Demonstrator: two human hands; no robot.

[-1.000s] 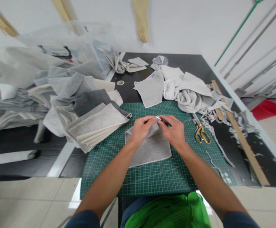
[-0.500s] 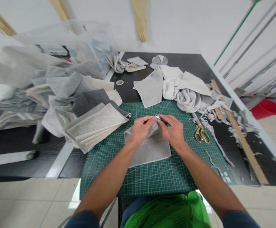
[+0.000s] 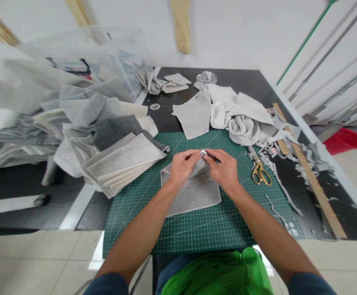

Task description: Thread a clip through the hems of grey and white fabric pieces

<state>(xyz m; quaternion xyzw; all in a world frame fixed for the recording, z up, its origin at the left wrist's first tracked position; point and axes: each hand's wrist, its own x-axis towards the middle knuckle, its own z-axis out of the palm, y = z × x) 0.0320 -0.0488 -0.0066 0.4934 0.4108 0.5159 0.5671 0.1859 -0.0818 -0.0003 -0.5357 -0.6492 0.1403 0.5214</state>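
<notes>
A grey fabric piece with pale stitched edges lies on the green cutting mat, its far edge lifted and gathered. My left hand pinches that raised edge between thumb and fingers. Close beside it, my right hand is closed round small thread snips; a dark handle shows behind the fingers and the shiny metal tip meets the cloth between both hands. Fingers cover most of the snips, so I cannot tell whether the blades are apart. Gold-handled scissors rest on the mat to the right.
Folded grey fabric pieces are heaped at left, before a clear plastic bin. Pale cloths lie beyond the mat. Fabric scraps and a wooden ruler line the right side. A tape roll sits farther back.
Almost nothing differs. Both hands stay over the raised fabric edge, with only a slight shift of the fingers and metal tip.
</notes>
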